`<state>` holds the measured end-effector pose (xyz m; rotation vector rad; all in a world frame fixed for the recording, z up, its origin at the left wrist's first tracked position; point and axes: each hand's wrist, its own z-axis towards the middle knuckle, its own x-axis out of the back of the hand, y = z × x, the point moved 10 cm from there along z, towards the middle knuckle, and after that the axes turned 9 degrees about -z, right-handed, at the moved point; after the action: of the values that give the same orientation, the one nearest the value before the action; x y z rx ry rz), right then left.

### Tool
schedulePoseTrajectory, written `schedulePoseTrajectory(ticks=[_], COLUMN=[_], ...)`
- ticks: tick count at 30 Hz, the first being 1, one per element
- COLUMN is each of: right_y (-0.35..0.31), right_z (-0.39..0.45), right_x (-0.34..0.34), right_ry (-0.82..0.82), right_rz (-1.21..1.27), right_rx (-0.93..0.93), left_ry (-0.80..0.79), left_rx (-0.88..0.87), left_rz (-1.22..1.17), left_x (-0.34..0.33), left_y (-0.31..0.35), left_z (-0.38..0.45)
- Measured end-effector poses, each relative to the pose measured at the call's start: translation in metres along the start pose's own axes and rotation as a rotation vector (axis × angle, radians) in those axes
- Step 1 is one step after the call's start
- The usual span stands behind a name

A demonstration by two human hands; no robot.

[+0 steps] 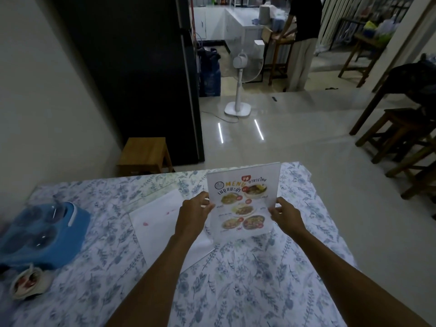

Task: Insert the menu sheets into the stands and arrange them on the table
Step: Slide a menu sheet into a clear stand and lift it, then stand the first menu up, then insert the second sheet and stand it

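A clear acrylic menu stand [271,178] stands upright near the far edge of the table, with a printed menu sheet [240,204] of food photos inside it. My left hand [193,215] grips the stand's left edge and my right hand [286,214] grips its right edge. To the left, more white sheets [160,218] lie flat on the floral tablecloth [236,279], partly under my left forearm. Whether the stand's base touches the cloth is hard to tell.
A blue tray holding clear glasses [44,230] sits at the table's left, with a small cup of packets [28,282] in front of it. Beyond the table are a wooden stool [145,152], a white pedestal fan [239,88], dark stools [401,135] and a standing person [303,41].
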<state>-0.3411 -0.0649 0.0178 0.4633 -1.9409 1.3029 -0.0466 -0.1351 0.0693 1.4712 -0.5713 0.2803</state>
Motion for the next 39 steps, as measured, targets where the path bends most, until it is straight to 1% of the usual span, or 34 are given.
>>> schedulePoseTrajectory(ticks=[3,5,9,12,15,19,22,26,31,34,39], right_y=[-0.001,-0.001,0.017,0.024,0.013,-0.03,-0.065,-0.104,-0.121,-0.119,-0.122], right_z=[-0.004,-0.008,-0.024,-0.04,-0.056,-0.08,-0.091,-0.098,-0.091,-0.081,-0.074], right_x=[-0.001,-0.004,-0.025,-0.05,-0.084,-0.135,-0.169,-0.214,-0.257,-0.271,-0.273], right_ry=[0.004,0.0,-0.101,-0.151,-0.224,-0.311,-0.322,-0.356,-0.362,-0.341,-0.254], right_rz=[-0.017,-0.042,-0.068,-0.085,-0.115,-0.216,-0.276,-0.337,-0.514,-0.561,-0.624], right_rx=[-0.008,-0.033,-0.184,-0.212,-0.166,-0.008,0.116,0.202,0.245,0.198,0.131], left_ry=[0.006,0.013,0.01,0.02,0.036,0.059,0.077,0.043,0.06,0.098,0.191], left_rx=[-0.005,0.027,0.104,0.107,0.138,0.196,0.262,0.381,0.463,0.47,0.498], left_rz=[0.004,-0.029,-0.092,-0.064,-0.031,-0.026,-0.029,-0.032,0.008,-0.006,-0.07], left_x=[0.0,0.001,0.008,0.023,0.04,0.062,0.073,0.071,0.063,0.063,0.067], left_y=[-0.001,-0.005,-0.021,-0.037,-0.061,-0.099,-0.133,-0.18,-0.213,-0.218,-0.222], left_z=[-0.007,-0.012,-0.028,-0.045,-0.067,-0.096,-0.113,-0.131,-0.137,-0.134,-0.128])
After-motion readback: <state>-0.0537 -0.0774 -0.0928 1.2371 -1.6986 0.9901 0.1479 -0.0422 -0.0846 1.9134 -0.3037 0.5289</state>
